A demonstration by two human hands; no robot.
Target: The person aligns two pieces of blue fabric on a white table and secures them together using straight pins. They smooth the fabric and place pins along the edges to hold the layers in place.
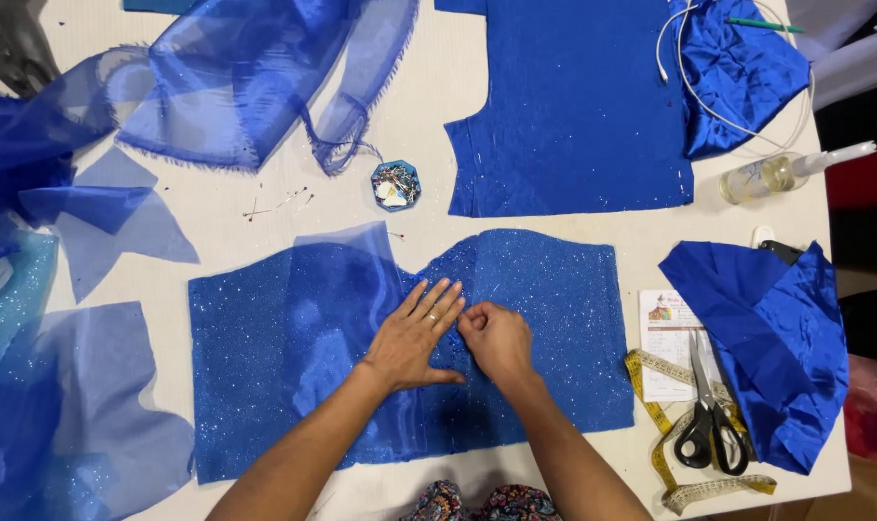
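A blue glittery fabric panel (554, 328) lies flat on the white table (419, 106), with a sheer blue organza piece (313, 318) laid over its left half. My left hand (417, 336) presses flat on the fabric at the organza's edge, fingers spread. My right hand (496, 338) sits just beside it, fingertips pinched together on the fabric, apparently on a small pin that I cannot make out clearly.
A round pin holder (396, 185) and loose pins (279, 205) lie beyond the panel. Another blue cut piece (573, 106) is at the back. Scissors (708, 425), yellow tape measure (665, 425), a paper card (668, 338), satin fabric (766, 338) and a spray bottle (776, 174) sit right.
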